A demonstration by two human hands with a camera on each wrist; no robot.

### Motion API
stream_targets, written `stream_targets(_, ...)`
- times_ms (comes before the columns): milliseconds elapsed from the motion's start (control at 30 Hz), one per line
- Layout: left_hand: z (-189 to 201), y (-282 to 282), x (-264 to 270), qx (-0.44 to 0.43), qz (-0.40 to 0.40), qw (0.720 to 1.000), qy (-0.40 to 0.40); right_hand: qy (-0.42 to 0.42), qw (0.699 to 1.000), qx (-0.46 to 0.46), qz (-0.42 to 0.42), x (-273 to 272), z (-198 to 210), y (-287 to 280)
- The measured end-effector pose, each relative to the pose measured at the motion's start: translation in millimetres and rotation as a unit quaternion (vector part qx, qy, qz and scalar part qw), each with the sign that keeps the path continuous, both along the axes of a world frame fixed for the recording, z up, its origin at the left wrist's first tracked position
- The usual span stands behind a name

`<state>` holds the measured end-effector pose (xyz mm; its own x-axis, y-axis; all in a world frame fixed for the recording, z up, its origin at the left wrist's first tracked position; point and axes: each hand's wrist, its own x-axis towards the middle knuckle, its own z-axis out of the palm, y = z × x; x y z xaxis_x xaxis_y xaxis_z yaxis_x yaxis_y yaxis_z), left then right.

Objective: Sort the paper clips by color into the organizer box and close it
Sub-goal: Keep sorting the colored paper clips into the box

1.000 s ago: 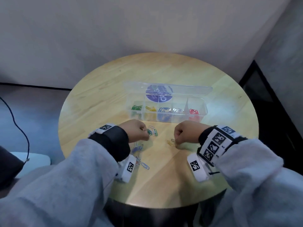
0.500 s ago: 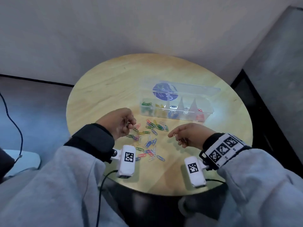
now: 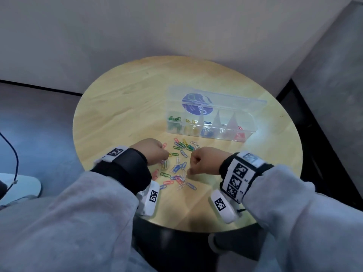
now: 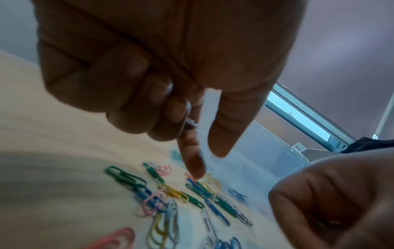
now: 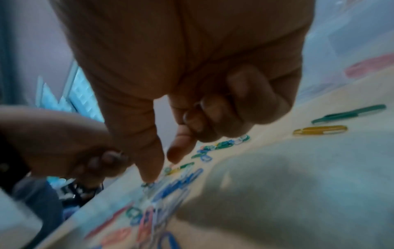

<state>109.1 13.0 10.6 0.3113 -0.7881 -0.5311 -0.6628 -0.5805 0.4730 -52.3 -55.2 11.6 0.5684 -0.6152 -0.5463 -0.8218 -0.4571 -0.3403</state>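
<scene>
Several coloured paper clips (image 3: 176, 163) lie in a loose pile on the round wooden table (image 3: 127, 107). Behind them stands the clear organizer box (image 3: 253, 132), lid (image 3: 225, 97) open, with green, yellow, blue and red clips in separate compartments. My left hand (image 3: 151, 152) is at the pile's left edge. In the left wrist view its curled fingers hold a pale clip (image 4: 190, 124), while thumb and forefinger of that hand (image 4: 208, 165) point down at the pile. My right hand (image 3: 204, 161) is at the pile's right; its thumb (image 5: 149, 176) touches a clip, and a pale loop shows in its curled fingers.
A wall corner rises right behind the table. The floor drops away left, with a dark cable (image 3: 15, 154) and a pale object (image 3: 21, 189). Bare tabletop lies left of the box and near the front edge.
Both hands have come down onto the pile and closer together. The left hand, held up at the left before, now has thumb and forefinger at the clips.
</scene>
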Motion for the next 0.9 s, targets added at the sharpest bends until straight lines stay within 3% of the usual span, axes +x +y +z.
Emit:
stream_targets(67, 3.3, -7.5, -6.2, 0.013, 0.001, 1.0, 0.027, 0.039, 0.999, -0.018, 0.021, 3.5, -6.9, 4.8)
stream_targets(133, 7.1, -12.8, -11.3, 0.005, 0.048, 0.992, 0.115, 0.054, 0.998, -0.027, 0.016, 6.3, -15.2, 7.2)
stream_targets(233, 8.5, -14.5, -7.7, -0.032, 0.159, 0.955, 0.25, 0.051, 0.997, -0.055, -0.006, 10.7, -22.9, 8.6)
stream_targets(367, 6.2, -10.6, -3.1, -0.044, 0.223, 0.924, 0.307, 0.062, 0.996, -0.071, 0.005, 17.9, -25.3, 8.4)
stream_targets(433, 4.9, -12.6, -2.1, -0.026, 0.229, 0.931, 0.283, 0.066, 0.995, -0.067, 0.011, 18.4, -24.8, 7.7)
stream_targets(467, 4.1, -13.2, -2.1, -0.013, 0.206, 0.947, 0.245, 0.066, 0.996, -0.063, 0.011, 17.8, -25.1, 7.1)
stream_targets(567, -5.2, -14.1, -1.7, 0.011, 0.054, 0.997, 0.055, 0.057, 0.997, -0.055, 0.005, 13.7, -23.4, 5.7)
stream_targets(633, -11.2, -12.1, -2.9, 0.011, 0.002, 1.0, -0.012, 0.043, 0.998, -0.05, 0.004, 10.5, -20.5, 6.1)
stream_targets(900, -24.4, -16.5, -7.4, 0.018, -0.053, 0.994, -0.096, 0.044, 0.996, -0.07, 0.028, 9.8, -22.8, 8.1)
